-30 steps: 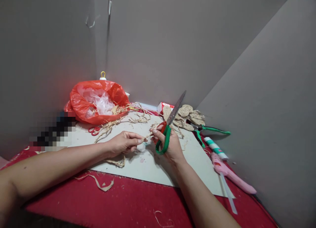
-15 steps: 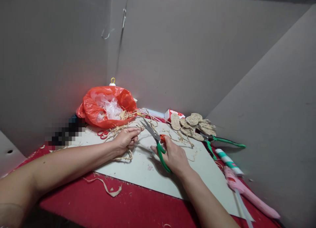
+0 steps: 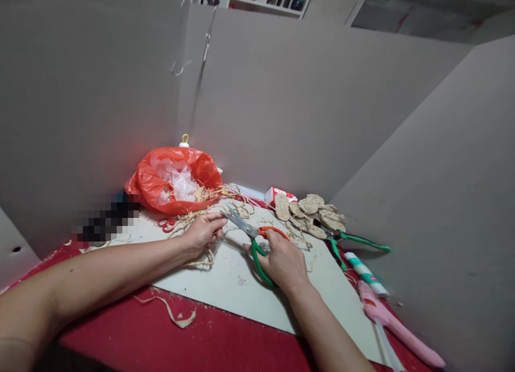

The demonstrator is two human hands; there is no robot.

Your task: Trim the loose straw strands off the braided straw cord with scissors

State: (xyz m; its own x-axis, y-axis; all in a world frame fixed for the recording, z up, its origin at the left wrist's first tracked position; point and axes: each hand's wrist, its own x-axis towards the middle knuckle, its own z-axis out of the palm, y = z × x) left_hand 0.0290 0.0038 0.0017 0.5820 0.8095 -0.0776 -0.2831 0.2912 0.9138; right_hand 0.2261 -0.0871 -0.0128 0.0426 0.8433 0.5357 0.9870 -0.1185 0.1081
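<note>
My left hand (image 3: 202, 235) is closed in a pinch on a thin straw cord. A loop of this braided straw cord (image 3: 206, 263) hangs below the palm onto the white board (image 3: 241, 307). In my right hand (image 3: 286, 260) are scissors (image 3: 246, 227) with one green and one orange handle. Their blades point left, slightly parted, with the tips close to my left fingertips. Whether the blades touch the cord is too small to tell. Loose straw strands (image 3: 183, 221) lie behind my left hand, beside small red-handled scissors (image 3: 166, 225).
A red plastic bag (image 3: 147, 187) with clear plastic and straw stands at the back left. Coiled straw pieces (image 3: 311, 204), green-handled pliers (image 3: 364, 240), a white-and-green roll (image 3: 367, 274) and a pink glue gun (image 3: 402, 326) line the right side. Grey panels (image 3: 261, 103) enclose the table.
The scissors have moved left, so their tips are closer to my left fingertips, and their handles have spread. My left hand keeps its pinch. The view has tilted up, showing a shelf above the panel.
</note>
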